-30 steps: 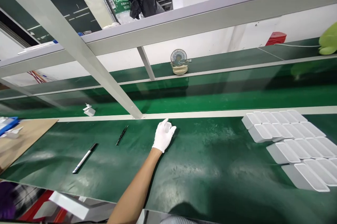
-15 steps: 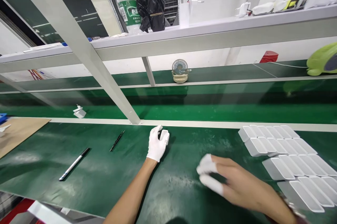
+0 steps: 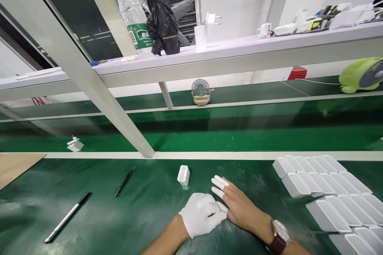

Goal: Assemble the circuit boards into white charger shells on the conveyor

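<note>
Since my hands overlap low on the green counter point(image 3: 89, 203), I cannot tell whether either grip has hold of anything. My gloved left hand point(image 3: 202, 214) lies curled, knuckles up, its fingertips hidden where they meet the right hand point(image 3: 239, 207). My right hand lies flat, palm down, white cots on two fingers point(image 3: 220, 183), the wrist with its watch point(image 3: 278, 241) partly cut off by the bottom edge. A small white case point(image 3: 183, 175) stands open-end up just beyond both hands, untouched. White trays point(image 3: 326, 191) at right run out of view.
</note>
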The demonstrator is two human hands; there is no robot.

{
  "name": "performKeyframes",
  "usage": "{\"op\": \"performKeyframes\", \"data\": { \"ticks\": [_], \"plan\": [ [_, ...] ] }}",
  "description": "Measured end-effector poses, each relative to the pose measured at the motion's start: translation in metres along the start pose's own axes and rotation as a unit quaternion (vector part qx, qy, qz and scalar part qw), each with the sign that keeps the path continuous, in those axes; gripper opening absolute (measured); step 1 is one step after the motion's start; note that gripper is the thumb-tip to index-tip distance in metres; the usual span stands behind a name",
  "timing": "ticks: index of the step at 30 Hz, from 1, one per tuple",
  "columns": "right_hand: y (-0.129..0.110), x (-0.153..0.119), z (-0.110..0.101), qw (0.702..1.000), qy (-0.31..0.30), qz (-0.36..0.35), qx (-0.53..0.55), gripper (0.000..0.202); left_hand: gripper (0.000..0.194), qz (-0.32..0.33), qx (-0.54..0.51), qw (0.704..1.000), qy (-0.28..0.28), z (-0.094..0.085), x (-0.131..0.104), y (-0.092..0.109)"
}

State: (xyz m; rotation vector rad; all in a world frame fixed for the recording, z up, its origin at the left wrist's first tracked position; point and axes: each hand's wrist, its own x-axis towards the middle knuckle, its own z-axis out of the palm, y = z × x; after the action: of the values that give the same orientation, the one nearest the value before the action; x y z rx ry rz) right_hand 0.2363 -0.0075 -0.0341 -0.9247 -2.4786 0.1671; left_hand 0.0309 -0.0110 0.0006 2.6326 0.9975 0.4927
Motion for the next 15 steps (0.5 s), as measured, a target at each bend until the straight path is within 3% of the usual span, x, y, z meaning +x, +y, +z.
{"op": "performKeyframes", "data": {
  "ticks": [3,7,15],
  "plan": [
    [0.002,-0.002,0.004,1.000,0.002,0.003,-0.002,0.066,0.024,-0.024,-0.018,0.999,-0.015,0.003,0.006,-0.002],
    [0.000,-0.002,0.010,1.000,-0.002,-0.005,-0.028,0.055,0.027,-0.079,-0.029,0.996,-0.008,0.002,0.006,-0.006],
    [-0.003,-0.003,0.018,0.998,-0.005,-0.018,-0.052,0.043,0.038,-0.036,0.001,0.998,0.045,0.008,0.001,0.001]
  ]
}}
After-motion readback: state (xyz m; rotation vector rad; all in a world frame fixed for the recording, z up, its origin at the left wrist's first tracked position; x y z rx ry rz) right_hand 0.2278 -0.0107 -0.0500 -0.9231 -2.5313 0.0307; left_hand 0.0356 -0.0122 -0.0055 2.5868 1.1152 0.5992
